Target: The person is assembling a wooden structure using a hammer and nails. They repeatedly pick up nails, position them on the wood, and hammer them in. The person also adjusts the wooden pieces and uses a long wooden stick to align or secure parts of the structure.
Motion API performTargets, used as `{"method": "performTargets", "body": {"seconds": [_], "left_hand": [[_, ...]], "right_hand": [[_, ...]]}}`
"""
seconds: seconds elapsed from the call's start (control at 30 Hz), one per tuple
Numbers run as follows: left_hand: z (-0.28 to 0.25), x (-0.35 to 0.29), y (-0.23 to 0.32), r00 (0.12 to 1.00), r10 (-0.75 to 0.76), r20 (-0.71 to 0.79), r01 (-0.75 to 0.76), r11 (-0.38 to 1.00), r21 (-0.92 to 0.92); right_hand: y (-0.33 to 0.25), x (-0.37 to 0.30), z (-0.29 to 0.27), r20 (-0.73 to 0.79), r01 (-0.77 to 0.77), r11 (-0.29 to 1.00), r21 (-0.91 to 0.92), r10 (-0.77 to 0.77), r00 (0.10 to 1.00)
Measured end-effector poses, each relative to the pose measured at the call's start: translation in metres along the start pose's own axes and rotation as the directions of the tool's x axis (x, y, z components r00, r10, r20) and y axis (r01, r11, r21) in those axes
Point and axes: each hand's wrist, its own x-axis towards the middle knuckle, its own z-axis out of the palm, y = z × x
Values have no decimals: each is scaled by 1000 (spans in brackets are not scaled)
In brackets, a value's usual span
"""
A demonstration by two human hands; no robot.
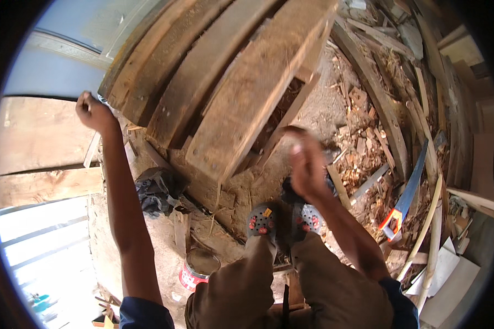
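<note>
A slatted wooden frame, much like a pallet (pixel 247 98), stands tilted in front of me with rough brown boards running away to the upper right. Beside its near left corner is my left hand (pixel 93 113), fingers curled closed. Whatever they may hold is too small to make out. My right hand (pixel 308 167) hovers off the pallet's right side, above the ground near my shoe, and motion smears its fingers. Between the hands, the nearest board's end (pixel 214 164) shows small nail marks.
A handsaw (pixel 406 192) with a blue blade and orange-white handle leans among long timbers (pixel 368 88) on the right. Wood chips (pixel 362 145) litter the soil. Black plastic (pixel 158 189) and a red-white bucket (pixel 191 276) are near my left leg. Planks (pixel 44 134) stand at left.
</note>
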Motion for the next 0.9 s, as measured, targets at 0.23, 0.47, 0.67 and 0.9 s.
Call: {"method": "performTargets", "body": {"seconds": [0.23, 0.47, 0.67, 0.9], "left_hand": [[-60, -183, 193, 931, -31, 364, -86, 950, 301], [-24, -241, 252, 723, -650, 234, 678, 604, -418], [-43, -245, 220, 938, -63, 340, -7, 980, 200], [16, -133, 77, 907, -293, 304, 392, 851, -349]], "right_hand": [[54, 177, -131, -476, -200, 978, 56, 202, 856], [97, 303, -113, 45, -153, 784, 602, 158, 986], [110, 279, -125, 57, -155, 770, 619, 152, 987], [34, 186, -130, 21, -397, 893, 211, 402, 916]]}}
